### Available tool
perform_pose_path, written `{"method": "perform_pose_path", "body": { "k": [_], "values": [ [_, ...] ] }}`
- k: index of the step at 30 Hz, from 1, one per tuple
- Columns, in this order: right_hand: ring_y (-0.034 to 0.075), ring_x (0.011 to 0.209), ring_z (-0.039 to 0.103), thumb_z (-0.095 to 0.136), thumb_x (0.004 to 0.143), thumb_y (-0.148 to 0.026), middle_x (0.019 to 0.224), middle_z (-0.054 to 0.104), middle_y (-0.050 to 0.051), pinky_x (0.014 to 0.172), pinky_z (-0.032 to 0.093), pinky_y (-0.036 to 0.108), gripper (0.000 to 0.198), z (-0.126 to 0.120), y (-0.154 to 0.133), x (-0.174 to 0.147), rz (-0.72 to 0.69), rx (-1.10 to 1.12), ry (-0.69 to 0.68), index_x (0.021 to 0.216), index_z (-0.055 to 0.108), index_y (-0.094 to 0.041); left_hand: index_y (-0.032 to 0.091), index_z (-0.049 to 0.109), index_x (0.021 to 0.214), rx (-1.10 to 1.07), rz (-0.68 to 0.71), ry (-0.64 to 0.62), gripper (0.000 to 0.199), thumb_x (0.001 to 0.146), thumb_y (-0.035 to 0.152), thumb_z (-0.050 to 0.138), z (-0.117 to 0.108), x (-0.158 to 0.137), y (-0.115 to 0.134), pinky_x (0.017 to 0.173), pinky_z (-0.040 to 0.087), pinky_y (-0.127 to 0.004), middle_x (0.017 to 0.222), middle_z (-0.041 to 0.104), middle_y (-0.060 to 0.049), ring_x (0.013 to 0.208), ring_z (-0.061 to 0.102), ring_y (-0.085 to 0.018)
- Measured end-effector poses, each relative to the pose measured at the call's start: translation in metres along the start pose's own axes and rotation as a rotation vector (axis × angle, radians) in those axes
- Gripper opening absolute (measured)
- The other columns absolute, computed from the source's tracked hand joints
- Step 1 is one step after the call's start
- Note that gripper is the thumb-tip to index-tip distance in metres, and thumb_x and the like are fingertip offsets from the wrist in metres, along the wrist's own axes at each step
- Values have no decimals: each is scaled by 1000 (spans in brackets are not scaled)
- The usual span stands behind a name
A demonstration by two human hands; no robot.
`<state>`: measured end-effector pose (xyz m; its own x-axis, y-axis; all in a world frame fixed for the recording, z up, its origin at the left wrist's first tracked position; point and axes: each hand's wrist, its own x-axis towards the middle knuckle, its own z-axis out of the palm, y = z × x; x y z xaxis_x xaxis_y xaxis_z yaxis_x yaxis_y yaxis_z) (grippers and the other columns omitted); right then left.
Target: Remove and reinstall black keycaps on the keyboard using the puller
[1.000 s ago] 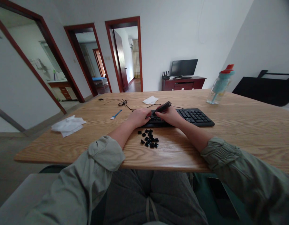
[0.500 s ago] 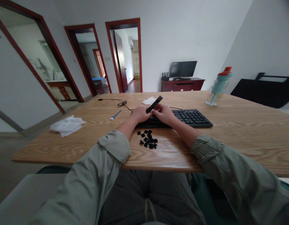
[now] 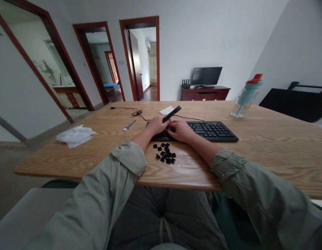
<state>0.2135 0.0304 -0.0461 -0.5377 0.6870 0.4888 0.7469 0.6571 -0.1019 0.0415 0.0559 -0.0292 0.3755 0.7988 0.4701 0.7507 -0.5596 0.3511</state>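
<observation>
A black keyboard (image 3: 210, 131) lies on the table in front of me. My left hand (image 3: 158, 125) rests over its left end, closed around a long, narrow black bar-shaped object (image 3: 171, 114). That object sticks up and to the right out of my grip; its kind does not show. Over the keys just right of it is my right hand (image 3: 182, 130), fingers bent down and thumb tucked in. Whatever may be between those fingertips is too small to make out. Several loose black keycaps (image 3: 166, 152) are scattered on the wood before the keyboard.
A blue brush (image 3: 129, 125) and white tissues (image 3: 75, 136) lie to the left. Behind the keyboard are another white tissue (image 3: 166, 110) and a coiled cable (image 3: 137, 113). A water bottle (image 3: 246, 99) stands at the far right of the wooden table (image 3: 275, 149).
My right hand has moved down from beside the black object onto the keys. The left hand keeps hold of the object, now slightly lower. The view has shifted a little.
</observation>
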Motion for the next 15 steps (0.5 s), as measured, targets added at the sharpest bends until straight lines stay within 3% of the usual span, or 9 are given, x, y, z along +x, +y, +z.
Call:
{"method": "perform_pose_path", "body": {
  "k": [15],
  "values": [
    [23, 98, 63, 53, 89, -29, 110, 70, 12, 91, 46, 34, 27, 7, 4, 8, 8, 42, -44, 103, 71, -14, 11, 70, 91, -187, 32, -10, 42, 93, 46, 48, 5, 2, -9, 72, 46, -28, 82, 70, -6, 75, 61, -19]
  ]
}}
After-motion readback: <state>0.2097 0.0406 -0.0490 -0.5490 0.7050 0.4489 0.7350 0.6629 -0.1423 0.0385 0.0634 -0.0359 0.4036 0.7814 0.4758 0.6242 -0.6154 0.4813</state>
